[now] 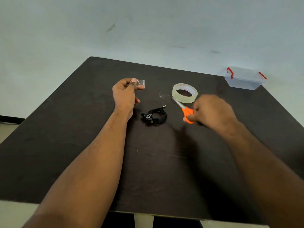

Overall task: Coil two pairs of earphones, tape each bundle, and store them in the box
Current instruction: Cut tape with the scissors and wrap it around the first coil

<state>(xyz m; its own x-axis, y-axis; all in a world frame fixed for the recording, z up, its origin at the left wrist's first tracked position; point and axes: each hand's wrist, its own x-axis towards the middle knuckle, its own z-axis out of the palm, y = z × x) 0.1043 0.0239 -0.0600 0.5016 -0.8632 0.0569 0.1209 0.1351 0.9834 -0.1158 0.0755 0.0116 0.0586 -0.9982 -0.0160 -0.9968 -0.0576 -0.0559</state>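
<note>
1. Your left hand (125,93) pinched a cut strip of clear tape (141,84) between thumb and fingertips, above the table (65,129).
2. Your right hand (212,111) (blurred) gripped the orange-handled scissors (186,112), blades pointing to 10 o'clock.
3. The coiled black earphones (155,116) lay between your hands.
4. The tape roll (184,92) sat at their 1 o'clock; the box (245,79) stood farther out, at 2 o'clock.

Red lettering runs along the tape roll (184,92) inner core — too blurred, perhaps mirrored, to read.
</note>
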